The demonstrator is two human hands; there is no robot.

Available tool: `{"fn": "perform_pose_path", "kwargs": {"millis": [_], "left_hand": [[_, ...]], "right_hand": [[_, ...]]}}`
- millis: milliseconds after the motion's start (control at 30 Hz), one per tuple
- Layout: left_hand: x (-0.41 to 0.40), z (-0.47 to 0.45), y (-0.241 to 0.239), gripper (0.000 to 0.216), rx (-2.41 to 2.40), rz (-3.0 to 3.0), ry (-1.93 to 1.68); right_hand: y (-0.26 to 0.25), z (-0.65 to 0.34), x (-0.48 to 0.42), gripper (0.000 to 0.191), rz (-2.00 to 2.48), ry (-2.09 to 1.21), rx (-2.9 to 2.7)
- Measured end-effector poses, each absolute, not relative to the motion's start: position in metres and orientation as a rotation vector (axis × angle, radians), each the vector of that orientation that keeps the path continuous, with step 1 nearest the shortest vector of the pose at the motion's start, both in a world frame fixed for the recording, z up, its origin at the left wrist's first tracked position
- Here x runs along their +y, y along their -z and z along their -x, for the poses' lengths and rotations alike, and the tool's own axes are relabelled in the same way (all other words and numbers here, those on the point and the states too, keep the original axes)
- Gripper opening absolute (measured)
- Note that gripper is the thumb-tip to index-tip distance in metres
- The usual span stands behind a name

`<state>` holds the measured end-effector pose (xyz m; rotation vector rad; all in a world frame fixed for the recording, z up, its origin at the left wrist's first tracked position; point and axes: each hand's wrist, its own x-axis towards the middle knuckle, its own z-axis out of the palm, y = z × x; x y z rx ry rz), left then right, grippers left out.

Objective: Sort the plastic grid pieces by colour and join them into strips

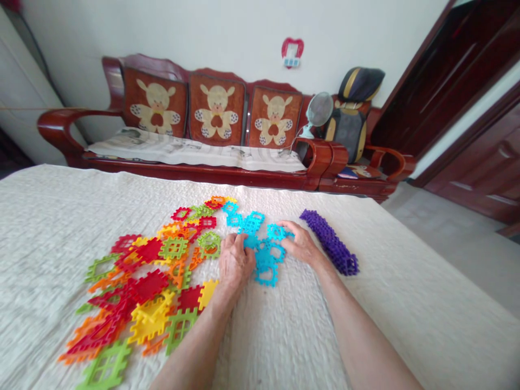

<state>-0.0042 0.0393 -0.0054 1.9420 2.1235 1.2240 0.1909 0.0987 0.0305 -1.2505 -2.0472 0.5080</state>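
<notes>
Several blue plastic interlocking tiles [266, 260] lie grouped on a cream quilted cover [284, 336]. My left hand [235, 262] rests knuckles up at the left side of the group, fingers curled onto a blue tile. My right hand [299, 242] is at the right side, its fingers closed on another blue tile [278, 232]. A joined row of purple tiles [331, 241] lies just right of my right hand.
A loose pile of red, yellow, orange and green tiles [142, 287] spreads to the left. Behind the covered surface stands a wooden sofa [203, 135] with bear cushions, a small fan [319, 111] and a bag. A dark door is at the right.
</notes>
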Motion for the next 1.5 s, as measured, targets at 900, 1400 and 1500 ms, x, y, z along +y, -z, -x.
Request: {"fn": "perform_pose_path", "kwargs": {"millis": [900, 1400, 1500], "left_hand": [[0.038, 0.002, 0.005, 0.019, 1.997, -2.136, -1.227], [0.039, 0.001, 0.007, 0.022, 1.986, -2.163, -1.263], [0.040, 0.002, 0.009, 0.022, 1.987, -2.161, -1.256]], "right_hand": [[-0.019, -0.173, 0.105, 0.034, 1.182, -0.250, -2.438], [-0.028, -0.158, 0.103, 0.014, 1.497, -0.301, -2.379], [-0.029, -0.158, 0.101, 0.022, 1.497, -0.255, -2.412]]}}
